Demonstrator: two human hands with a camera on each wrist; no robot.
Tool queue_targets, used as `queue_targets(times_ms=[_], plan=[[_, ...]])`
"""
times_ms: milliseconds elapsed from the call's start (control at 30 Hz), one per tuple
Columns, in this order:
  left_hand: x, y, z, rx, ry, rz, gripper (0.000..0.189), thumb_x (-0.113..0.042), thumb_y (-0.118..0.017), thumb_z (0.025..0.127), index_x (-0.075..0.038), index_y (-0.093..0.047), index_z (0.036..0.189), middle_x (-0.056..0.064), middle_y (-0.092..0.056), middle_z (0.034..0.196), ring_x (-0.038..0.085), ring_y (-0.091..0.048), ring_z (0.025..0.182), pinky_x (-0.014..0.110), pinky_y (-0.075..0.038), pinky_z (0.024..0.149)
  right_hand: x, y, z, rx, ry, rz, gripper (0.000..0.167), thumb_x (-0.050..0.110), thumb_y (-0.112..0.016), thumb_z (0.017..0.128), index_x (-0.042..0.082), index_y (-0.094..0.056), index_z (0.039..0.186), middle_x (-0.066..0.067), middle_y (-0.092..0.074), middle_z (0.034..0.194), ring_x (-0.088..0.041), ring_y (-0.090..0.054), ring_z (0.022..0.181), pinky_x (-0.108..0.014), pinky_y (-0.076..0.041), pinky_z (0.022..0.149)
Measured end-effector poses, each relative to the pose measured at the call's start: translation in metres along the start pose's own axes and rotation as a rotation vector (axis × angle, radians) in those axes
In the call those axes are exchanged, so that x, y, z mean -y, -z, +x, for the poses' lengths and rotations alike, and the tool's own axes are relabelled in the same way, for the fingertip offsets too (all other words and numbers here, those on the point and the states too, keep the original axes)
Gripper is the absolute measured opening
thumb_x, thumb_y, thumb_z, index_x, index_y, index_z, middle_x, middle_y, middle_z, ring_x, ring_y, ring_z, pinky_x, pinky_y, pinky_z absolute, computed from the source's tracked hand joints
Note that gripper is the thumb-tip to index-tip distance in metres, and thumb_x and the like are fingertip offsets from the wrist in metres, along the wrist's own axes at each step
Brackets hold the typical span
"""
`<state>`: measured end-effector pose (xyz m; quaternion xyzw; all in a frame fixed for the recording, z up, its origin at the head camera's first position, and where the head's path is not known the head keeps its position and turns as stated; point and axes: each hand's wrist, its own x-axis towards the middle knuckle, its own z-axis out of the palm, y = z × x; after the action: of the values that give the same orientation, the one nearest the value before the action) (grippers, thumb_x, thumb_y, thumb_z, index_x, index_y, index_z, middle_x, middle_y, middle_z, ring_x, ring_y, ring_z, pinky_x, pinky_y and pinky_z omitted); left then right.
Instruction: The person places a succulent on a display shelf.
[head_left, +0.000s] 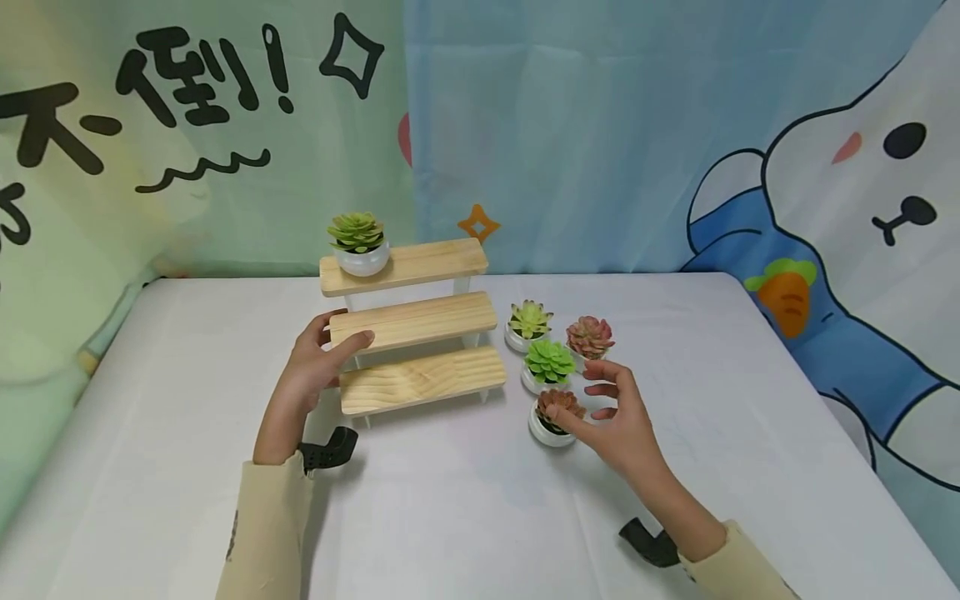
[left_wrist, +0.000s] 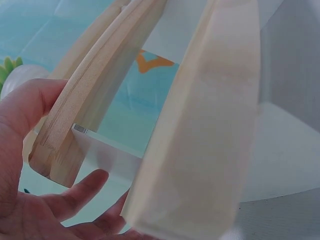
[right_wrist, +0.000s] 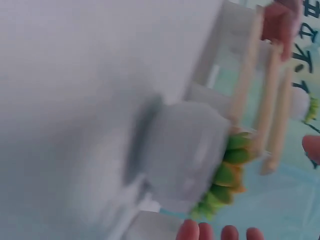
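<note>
A three-tier wooden display stand (head_left: 420, 319) with pale supports stands left of the middle of the table. My left hand (head_left: 309, 368) grips the left end of its middle board; the thumb lies on top in the head view. In the left wrist view, fingers (left_wrist: 87, 192) curve beneath that board (left_wrist: 65, 140). My right hand (head_left: 621, 421) hovers over the nearest reddish potted succulent (head_left: 553, 431), thumb and fingers spread apart around its leaves. Its white pot (right_wrist: 182, 150) appears blurred in the right wrist view, apart from the visible fingertips (right_wrist: 230, 233).
On the top board's left end sits a green potted succulent (head_left: 362, 258). Behind the nearest pot stand a bright green succulent (head_left: 550, 362), a yellow-green one (head_left: 530, 320) and a pink one (head_left: 589, 336). A white cloth covers the table (head_left: 450, 517); a printed curtain (head_left: 600, 150) hangs behind.
</note>
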<state>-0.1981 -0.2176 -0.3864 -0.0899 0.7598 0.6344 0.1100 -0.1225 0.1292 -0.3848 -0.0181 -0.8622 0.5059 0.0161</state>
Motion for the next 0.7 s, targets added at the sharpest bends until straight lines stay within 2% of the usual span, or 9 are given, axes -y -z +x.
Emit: queue_targets(times_ms=[167, 333, 467, 700], plan=[[0.000, 0.000, 0.001, 0.005, -0.005, -0.012, 0.072, -0.028, -0.062, 0.093, -0.009, -0.027, 0.153, 0.021, -0.038, 0.143, 0.031, -0.050, 0.114, 0.030, -0.049, 0.069, -0.012, -0.002, 0.001, 0.092, -0.078, -0.027, 0.073, 0.018, -0.078, 0.083, -0.002, -0.035, 0.138, -0.018, -0.041, 0.136, -0.028, -0.046, 0.113, -0.029, -0.044, 0.082], [0.001, 0.000, 0.002, 0.008, -0.003, -0.009, 0.072, -0.029, -0.063, 0.093, -0.009, -0.027, 0.152, 0.020, -0.039, 0.142, 0.028, -0.051, 0.110, 0.029, -0.049, 0.068, -0.020, -0.006, 0.002, 0.145, -0.104, -0.088, 0.072, 0.014, -0.081, 0.080, -0.005, -0.039, 0.135, -0.023, -0.043, 0.131, -0.033, -0.049, 0.109, -0.026, -0.046, 0.077], [0.003, 0.000, 0.002, 0.009, -0.001, -0.017, 0.072, -0.029, -0.063, 0.093, -0.009, -0.027, 0.152, 0.020, -0.039, 0.142, 0.028, -0.051, 0.110, 0.028, -0.048, 0.067, -0.025, -0.010, 0.003, 0.160, -0.100, -0.126, 0.069, 0.012, -0.081, 0.078, -0.006, -0.043, 0.132, -0.024, -0.045, 0.129, -0.033, -0.051, 0.105, -0.025, -0.045, 0.073], [0.003, 0.000, 0.002, 0.000, -0.012, -0.015, 0.072, -0.029, -0.064, 0.092, -0.008, -0.028, 0.151, 0.021, -0.038, 0.142, 0.031, -0.050, 0.113, 0.030, -0.049, 0.068, -0.026, -0.009, 0.005, 0.169, -0.102, -0.135, 0.069, 0.015, -0.081, 0.079, -0.004, -0.044, 0.133, -0.023, -0.046, 0.129, -0.032, -0.051, 0.105, -0.027, -0.045, 0.076]])
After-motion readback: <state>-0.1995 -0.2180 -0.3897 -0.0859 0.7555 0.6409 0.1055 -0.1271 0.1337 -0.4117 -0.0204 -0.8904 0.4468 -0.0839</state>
